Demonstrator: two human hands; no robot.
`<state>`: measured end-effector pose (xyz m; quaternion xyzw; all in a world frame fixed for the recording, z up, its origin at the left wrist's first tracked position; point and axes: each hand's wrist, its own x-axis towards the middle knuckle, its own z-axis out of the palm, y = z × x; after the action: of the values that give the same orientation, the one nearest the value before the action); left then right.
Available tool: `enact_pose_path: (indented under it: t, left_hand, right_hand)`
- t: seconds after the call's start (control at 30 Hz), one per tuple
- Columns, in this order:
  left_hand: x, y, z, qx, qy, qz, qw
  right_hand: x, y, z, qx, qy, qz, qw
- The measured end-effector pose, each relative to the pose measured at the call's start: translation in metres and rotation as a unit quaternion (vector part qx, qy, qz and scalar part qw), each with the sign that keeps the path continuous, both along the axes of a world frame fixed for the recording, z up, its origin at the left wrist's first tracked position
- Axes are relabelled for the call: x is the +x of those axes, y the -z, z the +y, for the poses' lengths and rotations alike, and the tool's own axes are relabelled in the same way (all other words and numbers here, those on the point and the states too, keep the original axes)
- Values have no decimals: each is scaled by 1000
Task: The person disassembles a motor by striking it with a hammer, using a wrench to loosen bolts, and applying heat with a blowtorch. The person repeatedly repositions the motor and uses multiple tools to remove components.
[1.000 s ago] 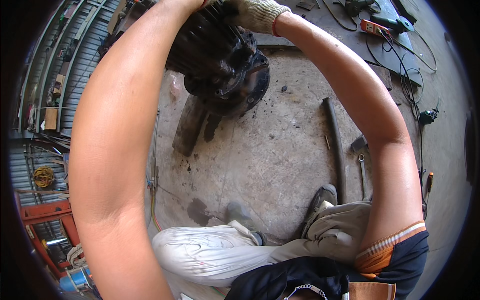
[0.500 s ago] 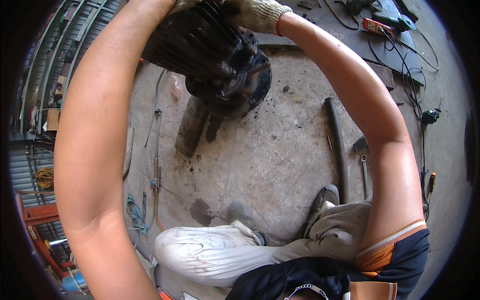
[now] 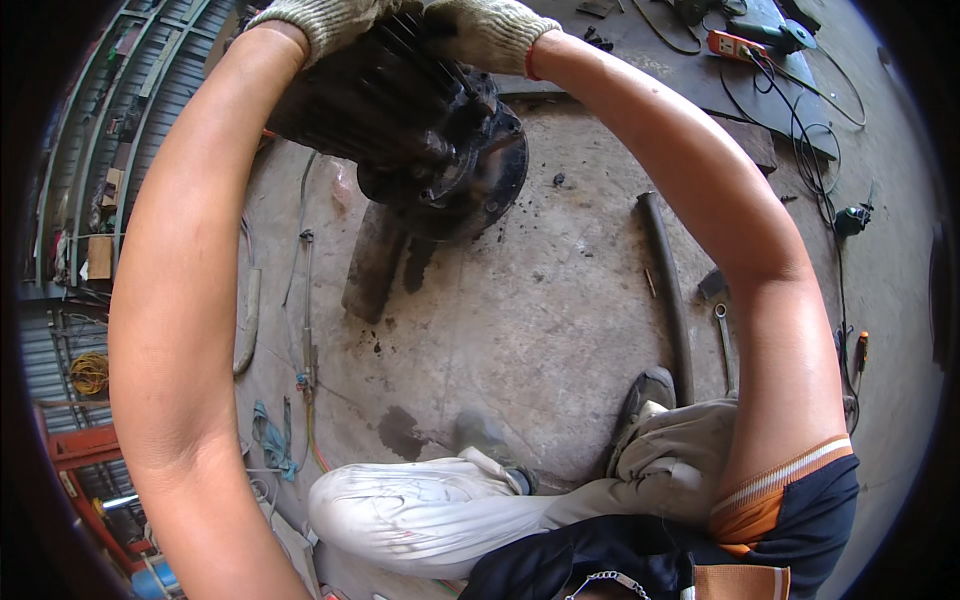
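Observation:
A heavy black finned motor housing [image 3: 400, 120] with a round flange end [image 3: 470, 190] is held up off the concrete floor at the top of the view. My left hand [image 3: 320, 18], in a knitted work glove, grips its upper left side. My right hand [image 3: 480, 32], gloved too, clasps its upper right side. Both bare forearms reach up from the lower edge. The motor's far end is hidden behind my gloves and the frame's rim.
A dark wooden block [image 3: 372, 262] lies on the floor under the motor. A long dark bar [image 3: 672, 290] and a spanner [image 3: 724, 340] lie to the right, beside my shoes [image 3: 645, 392]. Cables and a green tool [image 3: 850, 218] are at the upper right, hoses at left [image 3: 300, 300].
The motor has shifted left and tilted a little in my hands. My left arm has swung left, uncovering the hoses and rags on the floor.

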<state>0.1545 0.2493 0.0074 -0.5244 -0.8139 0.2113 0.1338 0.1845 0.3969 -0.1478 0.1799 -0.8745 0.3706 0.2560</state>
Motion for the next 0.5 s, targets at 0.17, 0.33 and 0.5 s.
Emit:
enact_pose_path:
  t: [0.17, 0.33, 0.5]
  left_hand:
    - [7, -4, 7, -4, -9, 21, 1000]
    - [25, -10, 3, 64, 53, 20, 996]
    - [46, -11, -20, 67, 55, 12, 996]
  right_hand:
    - [0, 4, -1, -51, 29, 15, 998]
    - [17, -11, 2, -98, 8, 27, 995]
    - [56, -29, 4, -65, -119, -107, 985]
